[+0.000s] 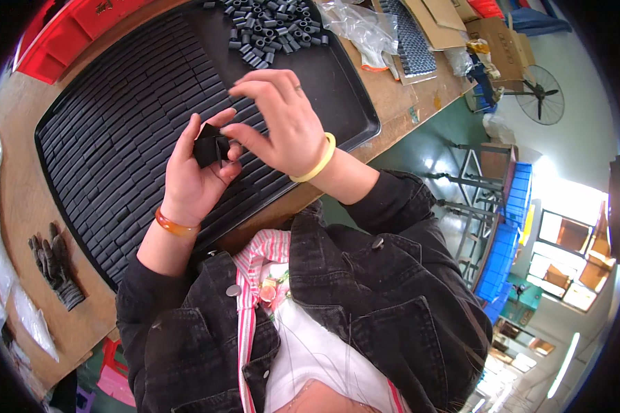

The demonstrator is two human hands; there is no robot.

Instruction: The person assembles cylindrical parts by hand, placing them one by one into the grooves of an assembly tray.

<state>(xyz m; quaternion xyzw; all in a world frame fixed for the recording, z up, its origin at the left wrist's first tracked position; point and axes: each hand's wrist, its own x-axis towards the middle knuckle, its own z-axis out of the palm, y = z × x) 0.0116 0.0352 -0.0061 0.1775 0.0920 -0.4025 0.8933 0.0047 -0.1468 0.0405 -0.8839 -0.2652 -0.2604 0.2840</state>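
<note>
My left hand (196,160) is closed around a small black angular piece (209,146), with the fingers curled about its sides. Just to the right, my right hand (282,124) has its fingers spread apart. Its thumb tip reaches the edge of the piece; whether it presses on it I cannot tell. Below both hands lies a large black tray (355,103), mostly filled with tight rows of short black tubes (131,110). A loose heap of similar black tubes (272,31) sits at the tray's far end.
A red crate (69,34) stands at the far left. A dark work glove (56,268) and plastic film (7,255) lie on the wooden table (93,320) at left. Plastic bags (362,31), bubble wrap (410,41) and cardboard (437,24) are beyond the tray. A fan (539,95) and blue bins (499,258) stand right.
</note>
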